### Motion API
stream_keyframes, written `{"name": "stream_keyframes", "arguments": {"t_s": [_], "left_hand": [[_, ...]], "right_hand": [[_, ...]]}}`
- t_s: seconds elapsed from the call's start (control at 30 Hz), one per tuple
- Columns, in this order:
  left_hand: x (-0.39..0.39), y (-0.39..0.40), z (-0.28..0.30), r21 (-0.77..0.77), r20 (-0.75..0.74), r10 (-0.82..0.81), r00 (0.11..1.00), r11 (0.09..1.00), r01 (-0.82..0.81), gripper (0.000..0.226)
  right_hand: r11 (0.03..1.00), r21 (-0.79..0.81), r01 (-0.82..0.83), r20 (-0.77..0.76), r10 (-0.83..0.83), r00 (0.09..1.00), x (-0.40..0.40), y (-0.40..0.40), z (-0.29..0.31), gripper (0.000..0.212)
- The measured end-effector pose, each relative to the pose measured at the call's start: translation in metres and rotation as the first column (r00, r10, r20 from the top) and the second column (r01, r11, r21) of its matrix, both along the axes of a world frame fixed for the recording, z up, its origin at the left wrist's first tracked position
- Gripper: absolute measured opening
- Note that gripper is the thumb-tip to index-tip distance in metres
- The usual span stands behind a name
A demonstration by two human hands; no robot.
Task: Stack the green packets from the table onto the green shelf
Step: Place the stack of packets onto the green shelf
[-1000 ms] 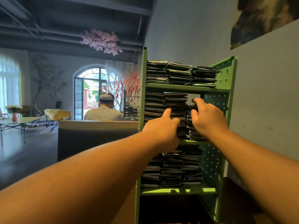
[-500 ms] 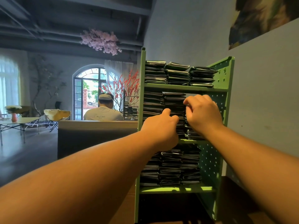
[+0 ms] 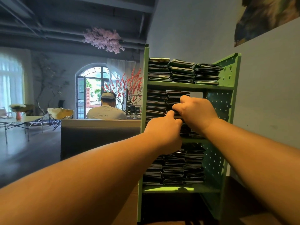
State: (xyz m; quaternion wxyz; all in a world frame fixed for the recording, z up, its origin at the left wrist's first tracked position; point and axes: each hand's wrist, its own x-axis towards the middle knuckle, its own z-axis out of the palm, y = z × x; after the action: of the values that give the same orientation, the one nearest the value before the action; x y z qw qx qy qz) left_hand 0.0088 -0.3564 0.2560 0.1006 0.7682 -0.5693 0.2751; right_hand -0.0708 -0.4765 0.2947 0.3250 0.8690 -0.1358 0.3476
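Head view showed both hands at frame centre, close together on the middle tier of the green shelf (image 3: 191, 86). The right hand (image 3: 197, 114) curled over the packets (image 3: 176, 99) of the middle stack, and the left hand (image 3: 164, 130) pinched their front edge, probably to square them. Full packet stacks filled every tier; no table packets showed.

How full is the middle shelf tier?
Nearly full: the middle tier holds packet stacks almost up to the board above; the right stack is hidden behind both hands, so cannot tell there.
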Motion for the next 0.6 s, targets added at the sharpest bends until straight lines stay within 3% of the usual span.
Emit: {"name": "stream_keyframes", "arguments": {"t_s": [0.13, 0.3, 0.6], "left_hand": [[-0.001, 0.004, -0.002, 0.040, 0.019, 0.034, 0.999, 0.999, -0.035, 0.034], [-0.001, 0.005, -0.004, 0.046, 0.026, 0.032, 0.999, 0.998, -0.034, 0.029], [-0.001, 0.006, -0.006, 0.019, 0.034, 0.014, 0.999, 1.000, -0.015, 0.020]], "right_hand": [[0.999, -0.005, 0.032, -0.004, -0.032, 0.999, 0.005, 0.004, 0.002, 0.024], [0.999, -0.031, -0.036, 0.042, 0.037, 0.998, 0.013, 0.003, -0.001, 0.007], [0.993, -0.115, -0.008, -0.011, 0.007, 1.000, 0.019, 0.004, 0.004, 0.008]]}}
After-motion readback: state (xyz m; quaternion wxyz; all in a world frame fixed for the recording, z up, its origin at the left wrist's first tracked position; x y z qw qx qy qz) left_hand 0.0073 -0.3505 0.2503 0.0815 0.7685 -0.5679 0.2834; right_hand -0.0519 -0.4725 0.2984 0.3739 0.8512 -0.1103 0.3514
